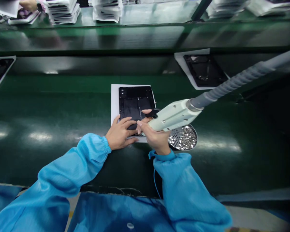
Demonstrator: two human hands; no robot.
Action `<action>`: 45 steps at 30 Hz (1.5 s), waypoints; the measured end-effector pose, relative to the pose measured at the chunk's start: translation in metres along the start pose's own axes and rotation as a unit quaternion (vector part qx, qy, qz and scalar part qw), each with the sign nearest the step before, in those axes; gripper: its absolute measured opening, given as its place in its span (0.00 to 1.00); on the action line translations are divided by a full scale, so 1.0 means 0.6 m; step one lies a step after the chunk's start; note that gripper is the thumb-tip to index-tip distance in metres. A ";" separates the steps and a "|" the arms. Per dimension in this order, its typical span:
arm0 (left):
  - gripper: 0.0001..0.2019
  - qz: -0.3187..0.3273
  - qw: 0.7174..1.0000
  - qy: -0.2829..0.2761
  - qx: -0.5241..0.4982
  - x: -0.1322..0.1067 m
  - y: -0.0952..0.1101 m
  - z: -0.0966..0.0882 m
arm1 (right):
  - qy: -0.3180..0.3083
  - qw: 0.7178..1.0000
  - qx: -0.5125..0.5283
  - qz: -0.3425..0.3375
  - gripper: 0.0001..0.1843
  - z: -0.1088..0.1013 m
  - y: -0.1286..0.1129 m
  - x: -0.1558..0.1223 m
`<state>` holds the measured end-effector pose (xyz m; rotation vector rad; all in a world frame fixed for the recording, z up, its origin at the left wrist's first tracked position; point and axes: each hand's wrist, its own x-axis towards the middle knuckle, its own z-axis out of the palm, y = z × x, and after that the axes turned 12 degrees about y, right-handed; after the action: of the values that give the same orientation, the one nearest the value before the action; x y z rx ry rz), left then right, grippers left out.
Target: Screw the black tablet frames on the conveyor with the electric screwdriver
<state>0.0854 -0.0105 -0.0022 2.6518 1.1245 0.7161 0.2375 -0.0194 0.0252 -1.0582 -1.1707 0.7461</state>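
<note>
A flat black panel like a tablet housing (137, 101) lies on a white sheet (114, 103) in the middle of the bench. My left hand (120, 133) rests with spread fingers on the panel's lower left part and the sheet. My right hand (157, 138) is wrapped round a pale green hand-held tool (175, 116), with a black lever-like part on its side and a grey ribbed hose at its back. The tool's front end points at the panel's lower edge, close to my left fingertips; its very tip is hidden by my fingers.
A round dish of small shiny metal pieces (183, 138) stands right of my right hand. Similar black panels on white sheets lie at the far left (0, 72) and back right (205, 71). Paper stacks (62, 11) line the shelf behind, where another person's hand (29, 4) shows.
</note>
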 end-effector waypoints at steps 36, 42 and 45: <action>0.13 -0.004 0.998 0.067 0.020 -0.016 -0.019 0.003 | 0.238 0.957 -0.131 -0.098 0.13 -0.157 -0.016 0.076; 0.14 0.000 0.996 0.084 0.039 -0.018 -0.024 0.003 | 0.298 0.930 -0.193 -0.094 0.18 -0.219 0.020 0.098; 0.16 0.017 0.994 0.099 0.036 -0.019 -0.024 0.002 | 0.340 0.907 -0.239 -0.075 0.21 -0.245 0.038 0.103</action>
<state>0.0700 -0.0083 -0.0124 2.7145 1.1750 0.9820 0.3964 0.0058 0.0199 -1.4585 -0.8112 -0.0712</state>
